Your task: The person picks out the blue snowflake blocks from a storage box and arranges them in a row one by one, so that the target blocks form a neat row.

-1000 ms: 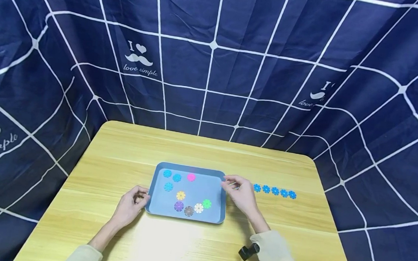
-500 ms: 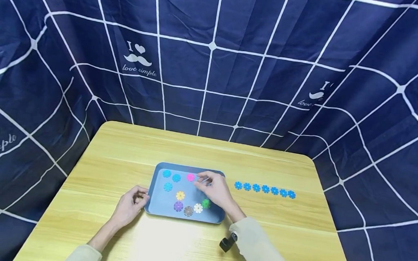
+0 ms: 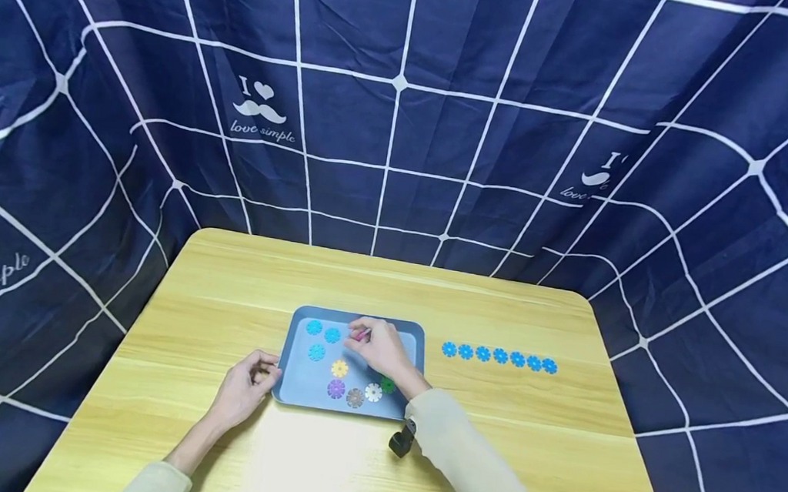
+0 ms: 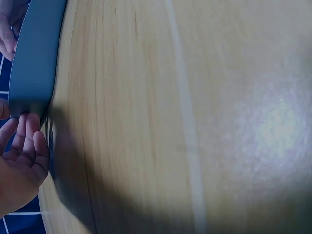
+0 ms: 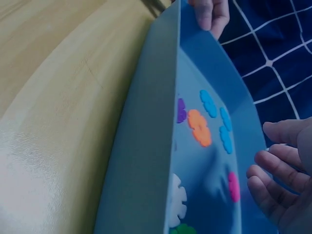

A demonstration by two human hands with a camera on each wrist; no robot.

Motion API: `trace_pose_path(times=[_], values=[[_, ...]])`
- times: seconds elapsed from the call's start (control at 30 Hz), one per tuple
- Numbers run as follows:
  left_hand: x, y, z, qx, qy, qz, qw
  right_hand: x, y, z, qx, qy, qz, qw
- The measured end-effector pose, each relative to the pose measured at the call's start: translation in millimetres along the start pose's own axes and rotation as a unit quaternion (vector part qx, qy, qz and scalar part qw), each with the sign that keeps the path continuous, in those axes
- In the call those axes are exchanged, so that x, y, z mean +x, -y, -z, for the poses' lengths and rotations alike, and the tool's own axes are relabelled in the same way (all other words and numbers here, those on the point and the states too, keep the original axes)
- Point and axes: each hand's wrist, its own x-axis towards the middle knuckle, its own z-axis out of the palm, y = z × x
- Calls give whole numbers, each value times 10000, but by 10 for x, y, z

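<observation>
Beside the tray [image 3: 301,382] — seven blue discs [image 3: 499,355].

Wooden table [image 3: 531,442] beneath tray [image 3: 300,374] and blue discs [image 3: 500,352]

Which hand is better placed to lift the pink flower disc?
Right, probably: the right hand is close to the pink flower disc, while the left hand holds the tray by its left side.

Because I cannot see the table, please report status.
Left hand grips blue-grey rectangular tray. Right hand near pink flower-shaped disc. Nothing seen blocking it.
</observation>
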Motion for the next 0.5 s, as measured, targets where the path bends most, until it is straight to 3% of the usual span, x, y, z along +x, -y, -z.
trace_pose_path(times=[0.5], values=[[6,14,5,103,-40,-82,9999,254,47,-224,-702,74,23,9975]])
